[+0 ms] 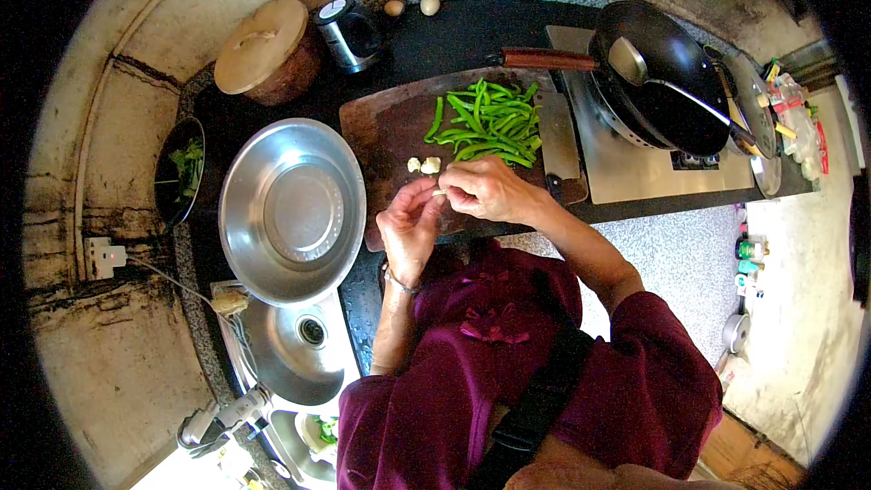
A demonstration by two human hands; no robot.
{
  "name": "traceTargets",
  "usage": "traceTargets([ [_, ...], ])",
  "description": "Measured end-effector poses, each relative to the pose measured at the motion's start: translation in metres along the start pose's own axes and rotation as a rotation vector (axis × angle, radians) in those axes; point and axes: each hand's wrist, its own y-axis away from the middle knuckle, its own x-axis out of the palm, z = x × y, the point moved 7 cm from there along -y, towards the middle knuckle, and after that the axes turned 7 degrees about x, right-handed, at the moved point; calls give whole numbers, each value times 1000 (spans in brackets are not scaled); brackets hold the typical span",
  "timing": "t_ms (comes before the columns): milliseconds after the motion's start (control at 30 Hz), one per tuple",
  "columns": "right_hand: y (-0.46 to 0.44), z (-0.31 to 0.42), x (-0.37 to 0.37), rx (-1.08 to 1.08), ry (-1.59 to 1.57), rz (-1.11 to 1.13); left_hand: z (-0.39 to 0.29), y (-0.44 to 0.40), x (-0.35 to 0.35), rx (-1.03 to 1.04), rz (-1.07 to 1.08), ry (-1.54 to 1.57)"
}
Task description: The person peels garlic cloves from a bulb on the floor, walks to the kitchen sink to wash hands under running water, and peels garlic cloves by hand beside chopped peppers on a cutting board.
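Note:
Over the front part of the wooden cutting board (386,127), my left hand (410,225) pinches a small pale piece (439,192) that looks like a garlic clove. My right hand (485,189) meets it from the right, fingers closed at the same piece. Just behind my fingertips lie pale garlic cloves (431,165) on the board. Sliced green peppers (490,118) are heaped at the back right of the board. A cleaver (558,136) lies flat at the board's right side, its dark handle close to my right wrist.
A large metal basin (236,209) stands left, above the sink (281,354). A wok (685,63) with a ladle (628,62) sits on the stove (626,172), its handle reaching toward the board. Behind are a lidded pot (272,45), a kettle (349,36) and two eggs (429,5).

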Motion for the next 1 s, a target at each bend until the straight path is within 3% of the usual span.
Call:
traceTargets([
  [100,0,-4,0,24,-127,8,-5,-5,3,-50,54,187],
  [200,2,-21,7,249,-445,35,0,-8,7,-127,74,406],
  [433,11,-36,18,529,-889,51,11,-12,10,-107,108,494],
  [667,18,-46,25,660,-1010,67,22,-11,13,-133,68,607],
  [933,13,-38,18,661,-859,124,26,-11,10,-162,25,667],
  [1000,11,-37,15,619,-779,120,25,-12,7,-135,32,538],
])
